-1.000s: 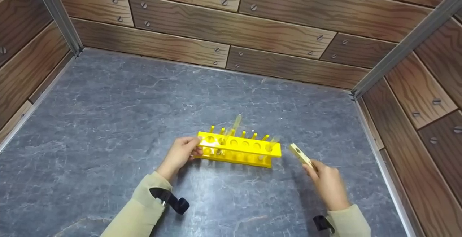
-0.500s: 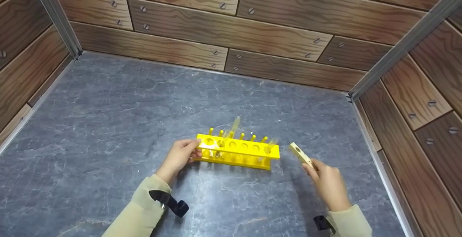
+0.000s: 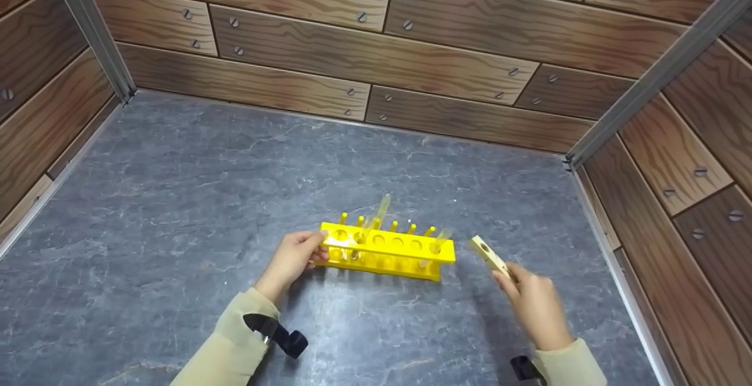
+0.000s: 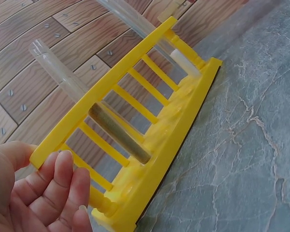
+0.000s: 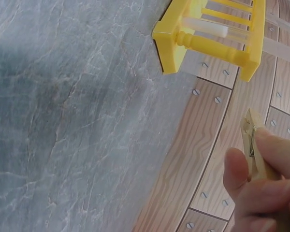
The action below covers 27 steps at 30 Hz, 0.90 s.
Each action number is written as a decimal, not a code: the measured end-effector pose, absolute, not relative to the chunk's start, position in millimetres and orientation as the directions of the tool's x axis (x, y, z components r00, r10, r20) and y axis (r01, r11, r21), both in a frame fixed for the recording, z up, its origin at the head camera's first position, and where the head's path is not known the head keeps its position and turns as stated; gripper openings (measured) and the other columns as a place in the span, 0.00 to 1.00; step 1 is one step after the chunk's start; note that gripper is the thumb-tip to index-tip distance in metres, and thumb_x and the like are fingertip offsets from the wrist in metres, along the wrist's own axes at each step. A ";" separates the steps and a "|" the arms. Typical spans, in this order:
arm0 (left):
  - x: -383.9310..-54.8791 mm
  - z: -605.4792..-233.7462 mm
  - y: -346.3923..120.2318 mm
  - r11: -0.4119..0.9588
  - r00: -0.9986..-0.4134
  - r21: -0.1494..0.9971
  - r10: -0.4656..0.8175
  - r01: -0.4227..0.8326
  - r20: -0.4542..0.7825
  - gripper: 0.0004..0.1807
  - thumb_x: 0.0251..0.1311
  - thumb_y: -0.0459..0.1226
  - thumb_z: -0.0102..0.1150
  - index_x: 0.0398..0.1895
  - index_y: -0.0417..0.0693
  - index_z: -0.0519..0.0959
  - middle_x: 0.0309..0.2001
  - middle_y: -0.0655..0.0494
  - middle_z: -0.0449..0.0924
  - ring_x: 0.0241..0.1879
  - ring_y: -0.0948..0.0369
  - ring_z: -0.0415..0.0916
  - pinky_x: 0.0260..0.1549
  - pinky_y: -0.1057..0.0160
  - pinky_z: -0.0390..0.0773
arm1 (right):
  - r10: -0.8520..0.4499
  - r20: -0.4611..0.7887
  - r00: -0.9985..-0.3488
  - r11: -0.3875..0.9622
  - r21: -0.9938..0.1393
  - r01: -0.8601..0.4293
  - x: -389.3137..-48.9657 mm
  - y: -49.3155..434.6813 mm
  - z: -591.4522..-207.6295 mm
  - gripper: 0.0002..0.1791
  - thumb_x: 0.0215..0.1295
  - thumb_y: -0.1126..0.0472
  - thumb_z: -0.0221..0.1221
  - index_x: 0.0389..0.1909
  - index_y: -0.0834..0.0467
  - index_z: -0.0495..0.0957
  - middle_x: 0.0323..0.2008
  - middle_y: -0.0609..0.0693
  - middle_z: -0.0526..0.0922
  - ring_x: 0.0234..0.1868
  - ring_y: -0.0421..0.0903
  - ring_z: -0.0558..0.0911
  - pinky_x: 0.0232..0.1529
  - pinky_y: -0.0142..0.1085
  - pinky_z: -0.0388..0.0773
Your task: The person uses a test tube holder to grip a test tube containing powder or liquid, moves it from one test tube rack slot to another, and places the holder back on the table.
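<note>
A yellow test tube rack [image 3: 405,248] stands on the grey surface, its left end pinched at the top plate by my left hand [image 3: 294,254]. Two clear test tubes lean in its holes. In the left wrist view, the nearer test tube [image 4: 118,133] has dark brown contents, and the far test tube [image 4: 183,63] has something white at its bottom. My right hand [image 3: 534,298] grips a pale wooden test tube holder [image 3: 489,255], its tip pointing toward the rack's right end and apart from it. A metal spring [image 5: 253,141] shows on the holder in the right wrist view.
Wood-patterned walls [image 3: 446,51] with printed screws enclose the grey marbled surface [image 3: 235,163] at the back and sides. Metal posts [image 3: 646,92] stand in the corners. Upright pegs [image 3: 395,226] line the rack's back edge. Each wrist wears a black strap [image 3: 276,333].
The head view has tilted slightly, so the scene sits a little lower in the frame. Both hands keep their grips, and the holder stays beside the rack's right end.
</note>
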State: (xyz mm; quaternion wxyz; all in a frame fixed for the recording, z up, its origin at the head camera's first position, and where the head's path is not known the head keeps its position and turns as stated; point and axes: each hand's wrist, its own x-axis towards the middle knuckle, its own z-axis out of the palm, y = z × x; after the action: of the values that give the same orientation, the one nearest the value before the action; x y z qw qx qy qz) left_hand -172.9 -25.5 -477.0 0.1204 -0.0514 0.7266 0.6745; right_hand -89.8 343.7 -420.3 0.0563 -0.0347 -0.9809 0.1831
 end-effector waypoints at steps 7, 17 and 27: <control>-172.5 -478.9 -25.2 0.075 -0.967 0.970 0.090 -0.231 -0.237 0.16 0.64 0.39 0.51 0.26 0.34 0.79 0.21 0.53 0.78 0.23 0.59 0.76 0.24 0.61 0.73 | 0.082 0.125 -0.989 0.926 -0.375 0.030 -88.0 342.4 -416.8 0.12 0.62 0.59 0.60 0.36 0.67 0.79 0.17 0.49 0.76 0.11 0.41 0.65 0.12 0.31 0.62; -172.0 -479.1 -26.5 0.084 -0.962 0.965 0.093 -0.249 -0.257 0.16 0.64 0.41 0.51 0.28 0.36 0.80 0.22 0.53 0.79 0.24 0.60 0.76 0.26 0.62 0.75 | 0.069 0.149 -0.986 0.926 -0.378 0.008 -87.7 341.8 -414.9 0.12 0.58 0.61 0.63 0.37 0.67 0.80 0.20 0.52 0.80 0.11 0.41 0.67 0.12 0.31 0.64; -173.1 -479.1 -25.9 0.082 -0.963 0.966 0.095 -0.247 -0.254 0.17 0.64 0.41 0.51 0.27 0.34 0.80 0.21 0.54 0.78 0.23 0.60 0.75 0.23 0.64 0.73 | 0.076 0.158 -0.984 0.922 -0.386 0.009 -87.3 341.0 -412.8 0.12 0.58 0.61 0.63 0.37 0.67 0.81 0.23 0.54 0.82 0.11 0.41 0.66 0.12 0.30 0.63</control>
State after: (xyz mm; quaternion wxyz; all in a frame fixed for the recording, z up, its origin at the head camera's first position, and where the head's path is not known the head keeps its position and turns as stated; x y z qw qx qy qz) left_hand -173.1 -25.9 -479.1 0.1264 -0.0525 0.7245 0.6756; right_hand -87.3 341.0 -412.8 0.0854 -0.0220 -0.9766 0.1959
